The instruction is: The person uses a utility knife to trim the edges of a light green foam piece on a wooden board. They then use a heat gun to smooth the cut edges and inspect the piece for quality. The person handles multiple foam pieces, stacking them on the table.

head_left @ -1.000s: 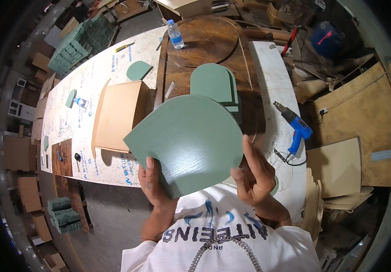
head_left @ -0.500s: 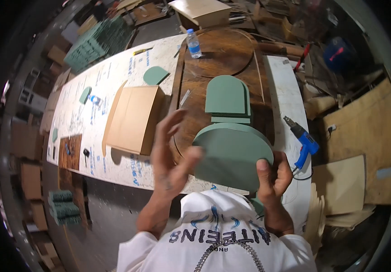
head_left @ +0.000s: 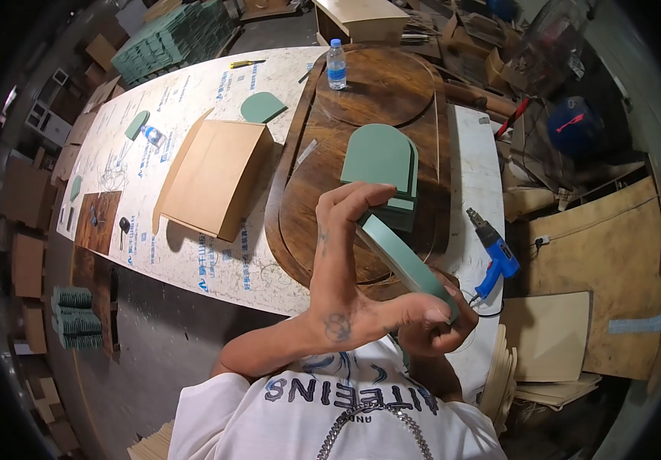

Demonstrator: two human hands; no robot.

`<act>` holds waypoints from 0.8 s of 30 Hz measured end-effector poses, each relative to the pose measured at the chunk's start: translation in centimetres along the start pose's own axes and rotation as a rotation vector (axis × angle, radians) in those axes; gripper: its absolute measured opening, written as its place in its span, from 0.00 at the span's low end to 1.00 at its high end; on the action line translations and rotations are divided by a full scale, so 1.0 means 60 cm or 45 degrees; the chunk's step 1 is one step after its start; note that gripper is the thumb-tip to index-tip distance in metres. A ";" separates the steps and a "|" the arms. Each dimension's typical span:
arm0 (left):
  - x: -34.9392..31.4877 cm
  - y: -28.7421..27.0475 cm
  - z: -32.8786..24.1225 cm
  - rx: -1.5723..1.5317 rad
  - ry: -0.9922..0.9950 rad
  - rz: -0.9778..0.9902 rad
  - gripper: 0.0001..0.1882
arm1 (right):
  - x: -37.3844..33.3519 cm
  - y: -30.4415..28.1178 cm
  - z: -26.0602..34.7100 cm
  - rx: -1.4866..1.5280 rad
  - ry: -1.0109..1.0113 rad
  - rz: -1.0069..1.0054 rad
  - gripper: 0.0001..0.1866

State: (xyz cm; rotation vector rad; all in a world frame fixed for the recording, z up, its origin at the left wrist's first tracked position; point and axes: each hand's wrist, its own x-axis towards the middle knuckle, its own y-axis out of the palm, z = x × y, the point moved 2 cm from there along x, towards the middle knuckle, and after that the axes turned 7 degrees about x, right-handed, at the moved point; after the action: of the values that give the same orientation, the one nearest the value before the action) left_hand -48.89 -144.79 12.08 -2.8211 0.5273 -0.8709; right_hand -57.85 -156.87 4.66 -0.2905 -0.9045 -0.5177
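Observation:
A green arched panel [head_left: 409,262] is turned nearly edge-on in front of me, its thick, lighter green edge facing up. My left hand [head_left: 343,261] spans that panel, fingers curled at its far end and thumb against the near end. Partly hidden behind the thumb, my right hand [head_left: 441,331] grips the near end with bent fingers. Just beyond the left fingertips, several green arched panels [head_left: 378,153] lie stacked on a dark wooden panel [head_left: 323,195] with rounded ends.
A blue heat gun [head_left: 495,253] lies at the right with its cord. Left of the wooden panel are a tan box-like wooden piece [head_left: 211,180] and a loose green panel [head_left: 263,107]. A water bottle [head_left: 336,65] stands at the far end; another bottle [head_left: 152,136] lies farther left.
The held panel has turned from lying face-up to nearly edge-on. My left hand has moved right, from open beside the panel to around it. My right hand has shifted lower.

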 end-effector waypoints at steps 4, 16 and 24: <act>-0.001 -0.005 -0.004 -0.022 0.024 -0.007 0.51 | 0.000 0.001 -0.005 0.040 -0.077 0.021 0.18; -0.005 -0.008 0.001 -0.053 0.025 -0.019 0.37 | -0.009 0.002 -0.002 0.103 0.069 -0.062 0.23; -0.007 -0.010 0.007 -0.107 0.011 0.025 0.30 | -0.008 0.000 -0.002 0.138 0.040 -0.077 0.18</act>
State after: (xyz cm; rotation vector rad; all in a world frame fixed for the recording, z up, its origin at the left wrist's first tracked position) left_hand -48.83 -144.07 11.67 -2.8830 0.6057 -0.8779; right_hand -58.00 -156.80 4.20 -0.1568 -0.9095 -0.5256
